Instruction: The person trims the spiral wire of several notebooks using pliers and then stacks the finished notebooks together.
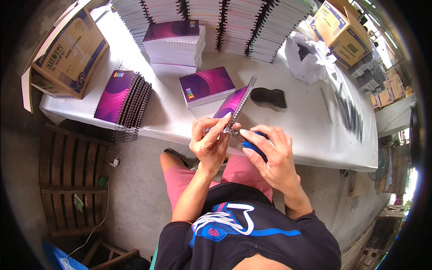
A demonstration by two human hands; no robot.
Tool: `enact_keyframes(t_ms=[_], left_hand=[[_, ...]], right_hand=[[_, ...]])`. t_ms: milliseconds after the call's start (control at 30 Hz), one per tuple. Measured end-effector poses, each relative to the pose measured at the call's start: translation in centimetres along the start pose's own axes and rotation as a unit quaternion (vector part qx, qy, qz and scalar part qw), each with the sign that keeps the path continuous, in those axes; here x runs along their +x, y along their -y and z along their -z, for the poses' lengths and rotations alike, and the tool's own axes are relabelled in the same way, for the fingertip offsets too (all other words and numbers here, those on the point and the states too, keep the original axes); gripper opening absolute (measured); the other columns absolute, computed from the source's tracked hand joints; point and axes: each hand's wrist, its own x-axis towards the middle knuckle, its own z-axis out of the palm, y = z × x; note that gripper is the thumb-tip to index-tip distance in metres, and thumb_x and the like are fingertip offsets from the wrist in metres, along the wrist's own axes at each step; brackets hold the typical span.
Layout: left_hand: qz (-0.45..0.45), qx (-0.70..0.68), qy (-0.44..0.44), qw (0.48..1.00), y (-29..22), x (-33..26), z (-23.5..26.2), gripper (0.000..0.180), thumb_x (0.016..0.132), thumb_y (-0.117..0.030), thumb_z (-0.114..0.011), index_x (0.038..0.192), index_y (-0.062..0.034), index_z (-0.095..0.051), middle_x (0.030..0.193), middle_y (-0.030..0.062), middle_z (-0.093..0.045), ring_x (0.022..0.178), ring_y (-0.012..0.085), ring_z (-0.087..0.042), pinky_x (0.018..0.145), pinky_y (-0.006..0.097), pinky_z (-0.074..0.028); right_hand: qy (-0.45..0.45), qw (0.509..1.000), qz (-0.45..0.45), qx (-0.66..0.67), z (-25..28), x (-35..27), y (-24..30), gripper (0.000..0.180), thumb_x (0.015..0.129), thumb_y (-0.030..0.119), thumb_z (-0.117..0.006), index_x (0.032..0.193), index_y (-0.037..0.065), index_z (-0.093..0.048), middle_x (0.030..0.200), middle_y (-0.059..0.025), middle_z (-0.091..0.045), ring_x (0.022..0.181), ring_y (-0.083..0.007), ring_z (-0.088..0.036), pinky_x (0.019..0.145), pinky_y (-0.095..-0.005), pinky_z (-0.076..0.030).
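My left hand (210,140) grips a purple spiral notebook (230,102) by its lower end, tilted up over the table's near edge. A metal coil (245,100) runs along its right side and sticks out past the top. My right hand (273,150) is closed round blue-handled pliers (255,146), whose jaws meet the coil's lower end beside my left fingertips. Just beyond lies a stack of purple-covered pads (207,84) with no coil showing. A black curved object (269,97) rests to its right; its kind is unclear.
Coil-bound notebooks (118,96) are stacked at the table's left edge, near an open carton (72,54). Tall paper stacks (202,27) line the back, behind a pile of pads (175,49). Rightward are a white plastic bag (308,58), loose coils (350,114) and another carton (339,33).
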Motion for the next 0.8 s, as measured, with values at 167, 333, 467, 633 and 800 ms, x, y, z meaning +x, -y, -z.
enact_keyframes(t_ms=[167, 333, 467, 633, 800], left_hand=[[-0.047, 0.005, -0.037, 0.998, -0.3, -0.1, -0.5, 0.047, 0.055, 0.012, -0.077, 0.098, -0.0073, -0.072, 0.082, 0.0012, -0.057, 0.077, 0.0155, -0.055, 0.065, 0.026, -0.05], [-0.083, -0.003, -0.048, 0.995, 0.2, 0.2, -0.6, 0.045, 0.058, 0.005, -0.082, 0.1, -0.0066, -0.07, 0.077, 0.0003, -0.055, 0.073, 0.0126, -0.052, 0.063, 0.024, -0.047], [0.097, -0.065, -0.127, 0.985, 0.0, 0.3, 0.6, 0.061, 0.07, 0.0, -0.08, 0.124, -0.0036, -0.052, 0.084, -0.0019, -0.051, 0.074, 0.0055, -0.046, 0.063, 0.019, -0.037], [0.217, -0.208, -0.188, 0.935, -1.2, 2.4, 2.2, 0.057, 0.075, -0.007, -0.078, 0.123, -0.0064, -0.048, 0.09, -0.0026, -0.041, 0.081, 0.0063, -0.04, 0.077, 0.018, -0.034], [0.201, -0.253, -0.205, 0.924, -2.5, 3.5, 5.1, 0.043, 0.086, -0.006, -0.067, 0.123, -0.0055, -0.046, 0.101, 0.0012, -0.045, 0.085, 0.0066, -0.046, 0.075, 0.019, -0.039]], right_hand=[[0.09, 0.907, -0.131, 0.389, -0.3, -0.4, -0.6, 0.034, 0.091, 0.031, -0.059, 0.117, 0.009, -0.06, 0.098, -0.0096, -0.061, 0.095, -0.0214, -0.059, 0.076, -0.0371, -0.046], [0.17, 0.717, -0.221, 0.639, -1.8, -1.2, -2.4, 0.035, 0.095, 0.027, -0.051, 0.122, 0.005, -0.054, 0.104, -0.0125, -0.061, 0.102, -0.023, -0.059, 0.087, -0.0335, -0.046], [-0.019, 0.983, -0.103, 0.151, -2.8, -0.9, -3.9, 0.034, 0.094, 0.028, -0.051, 0.121, 0.007, -0.056, 0.112, -0.0139, -0.058, 0.106, -0.0315, -0.055, 0.096, -0.0382, -0.04], [-0.055, 0.936, -0.177, -0.3, -4.7, -2.6, -11.9, 0.042, 0.095, 0.044, -0.044, 0.131, 0.024, -0.049, 0.128, -0.0067, -0.049, 0.118, -0.0287, -0.046, 0.1, -0.0678, -0.02], [-0.12, 0.981, -0.011, 0.151, -3.2, 5.0, -2.7, 0.047, 0.09, 0.021, -0.058, 0.134, 0.01, -0.046, 0.132, -0.0103, -0.046, 0.119, -0.0227, -0.047, 0.1, -0.0426, -0.036]])
